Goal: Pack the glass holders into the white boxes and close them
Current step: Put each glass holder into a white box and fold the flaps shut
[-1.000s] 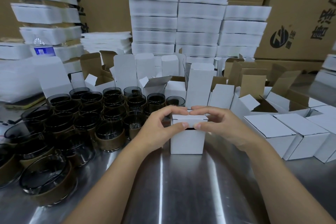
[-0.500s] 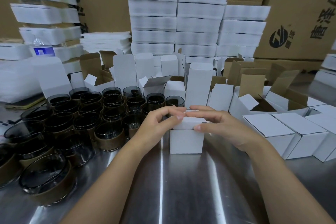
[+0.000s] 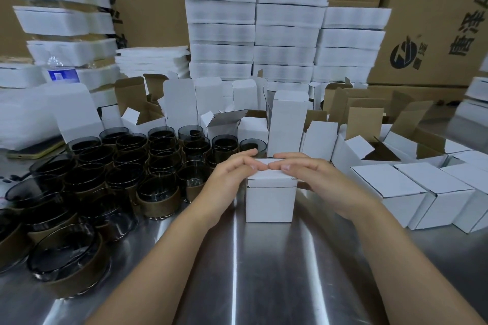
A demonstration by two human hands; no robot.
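Note:
A small white box (image 3: 269, 203) stands on the steel table (image 3: 264, 272) right in front of me. Its top flap lies down with a thin dark gap under the front edge. My left hand (image 3: 229, 179) and my right hand (image 3: 314, 177) press on that flap with nearly straight fingers, fingertips meeting over the middle. Whatever is inside the box is hidden. Several dark glass holders (image 3: 158, 198) with brown bands crowd the table to the left. Open white boxes (image 3: 287, 124) stand behind with flaps up.
Three closed white boxes (image 3: 412, 192) sit in a row at the right. Stacks of flat white cartons (image 3: 285, 34) and big brown cartons (image 3: 435, 21) fill the back. A phone (image 3: 34, 150) and a water bottle (image 3: 60, 71) are at far left.
The top flap has gone down from half raised to nearly flat. Both hands have flattened onto it, fingers straightening and thumbs leaving the front edge.

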